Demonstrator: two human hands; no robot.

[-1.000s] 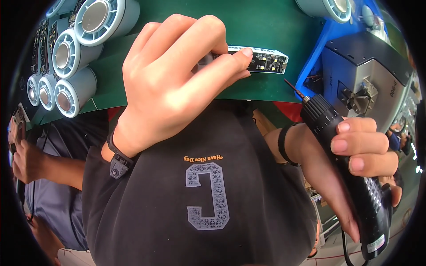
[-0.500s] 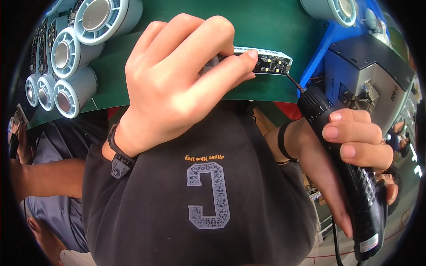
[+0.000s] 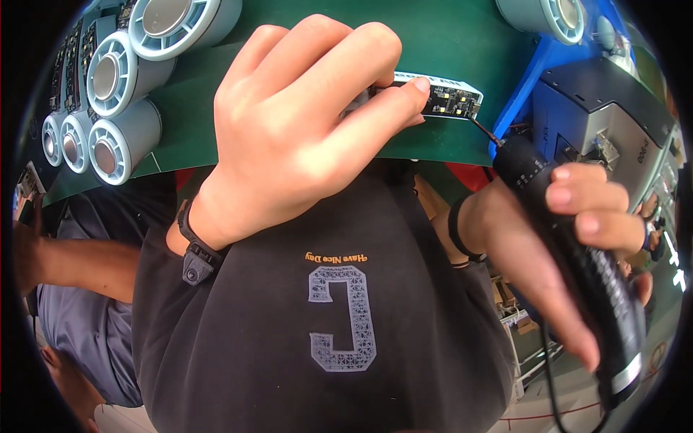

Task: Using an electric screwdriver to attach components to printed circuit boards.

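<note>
My left hand (image 3: 296,133) is closed on a light-coloured housing with a black circuit board (image 3: 451,102) along its near face, pinching it between thumb and fingers; much of the part is hidden behind the hand. In my right hand (image 3: 588,202) is a black corded electric screwdriver (image 3: 577,252), its fingers wrapped round the body. The thin bit (image 3: 485,132) points up and left, and its tip meets the board's right end. Whether a screw sits under the tip is too small to tell.
Several pale blue round housings (image 3: 112,76) with metal discs are at the left of the green table (image 3: 462,43); another round housing (image 3: 552,16) stands far right. A blue tray edge (image 3: 521,86) and a grey-black machine (image 3: 606,108) lie right. Another person's arm (image 3: 79,260) shows at left.
Both hands, the board and the screwdriver appear shifted slightly right in the picture. The screwdriver has turned a little about its length, and its tip stays at the board's right end.
</note>
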